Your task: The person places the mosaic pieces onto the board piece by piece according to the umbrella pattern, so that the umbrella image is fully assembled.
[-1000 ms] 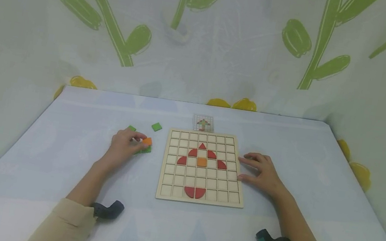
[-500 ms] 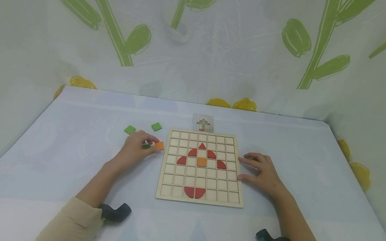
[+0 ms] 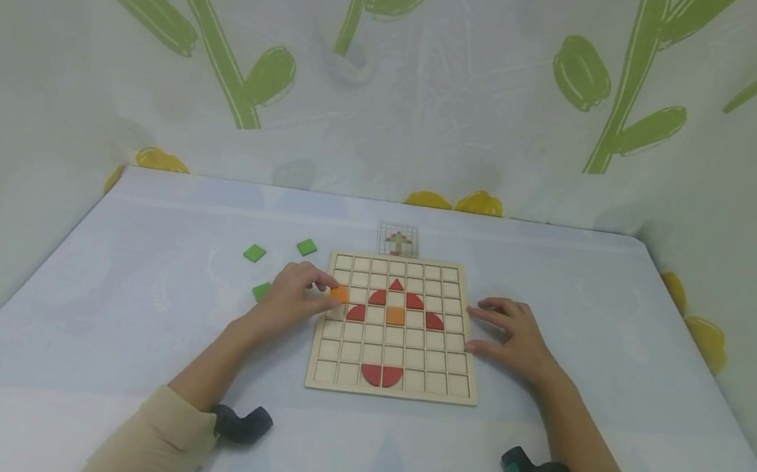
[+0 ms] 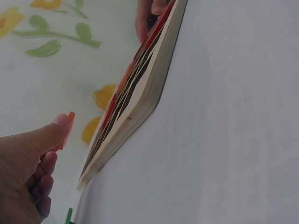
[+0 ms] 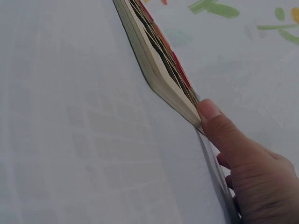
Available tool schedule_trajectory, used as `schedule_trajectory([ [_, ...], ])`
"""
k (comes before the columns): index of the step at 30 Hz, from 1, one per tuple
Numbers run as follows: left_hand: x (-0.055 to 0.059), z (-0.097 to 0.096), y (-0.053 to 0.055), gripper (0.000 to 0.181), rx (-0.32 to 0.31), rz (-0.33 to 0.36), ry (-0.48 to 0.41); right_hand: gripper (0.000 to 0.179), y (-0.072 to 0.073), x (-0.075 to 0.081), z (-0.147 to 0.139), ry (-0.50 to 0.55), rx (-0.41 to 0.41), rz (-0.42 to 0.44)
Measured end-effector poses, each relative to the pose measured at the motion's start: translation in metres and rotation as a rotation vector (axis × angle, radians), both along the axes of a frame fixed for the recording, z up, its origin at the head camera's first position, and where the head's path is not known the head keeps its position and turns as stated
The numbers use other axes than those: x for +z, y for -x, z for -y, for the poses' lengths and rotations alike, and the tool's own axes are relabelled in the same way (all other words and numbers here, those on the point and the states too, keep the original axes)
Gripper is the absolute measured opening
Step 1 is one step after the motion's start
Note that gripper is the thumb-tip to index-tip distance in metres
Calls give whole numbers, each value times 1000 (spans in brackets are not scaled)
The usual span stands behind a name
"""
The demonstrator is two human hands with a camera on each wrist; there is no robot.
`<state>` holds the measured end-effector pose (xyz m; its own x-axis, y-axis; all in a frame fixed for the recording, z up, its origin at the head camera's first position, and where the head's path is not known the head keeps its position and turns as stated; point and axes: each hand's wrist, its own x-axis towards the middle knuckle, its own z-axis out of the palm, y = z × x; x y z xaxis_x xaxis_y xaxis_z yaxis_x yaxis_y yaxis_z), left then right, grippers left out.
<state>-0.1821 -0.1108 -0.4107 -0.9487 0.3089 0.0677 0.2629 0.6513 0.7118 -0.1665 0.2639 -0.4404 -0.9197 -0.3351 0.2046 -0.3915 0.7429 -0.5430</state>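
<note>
My left hand [image 3: 290, 300] pinches an orange square tile [image 3: 340, 293] between thumb and fingers, over the left edge of the wooden grid board [image 3: 351, 350]. In the left wrist view the tile [image 4: 71, 123] is held on edge, raised beside the board. Red pieces lie in the board's cells: a triangle [image 3: 397, 284] near the top, quarter-rounds [image 3: 434, 322] on both sides, and two more at the bottom. Another orange square [image 3: 395, 316] fills a middle cell. My right hand [image 3: 514, 340] rests with extended fingers against the board's right edge; the right wrist view shows its thumb [image 5: 210, 109] at the rim.
Green square tiles lie left of the board: one at the back [image 3: 306, 247], one farther left [image 3: 254, 253], and one [image 3: 261, 291] partly behind my left hand. A small pattern card [image 3: 398, 240] lies at the board's far edge. A pale patterned curtain [image 3: 399, 107] stands behind the table.
My left hand has carried the orange tile rightward from the green tiles to over the board's left edge, uncovering green tiles. The right hand has stayed in place.
</note>
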Motion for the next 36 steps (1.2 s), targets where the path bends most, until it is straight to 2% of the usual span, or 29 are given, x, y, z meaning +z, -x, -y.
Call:
schedule_trajectory([
  [16, -11, -30, -1, 31, -104, -22, -31, 57, 0, 4, 0, 5, 8, -16],
  [20, -14, -35, -3, 33, -155, -43, -9, 56, 0, 2, 1, 11, -2, 5],
  [23, -16, -39, -5, 32, -175, -34, 11, 55, 0, 0, 2, 9, -6, 15],
  [26, -16, -43, -8, 29, -184, -13, 5, 56, -1, 0, 2, 4, -2, 6],
  [29, -15, -49, -11, 27, -206, -25, -5, 56, -1, 0, 1, 4, 1, -5],
  [33, -13, -55, -14, 29, -234, -55, 32, 56, -2, 1, 2, 4, 0, -7],
  [36, -12, -58, -17, 30, -254, -44, 55, 56, -2, 2, 2, 2, -2, -7],
])
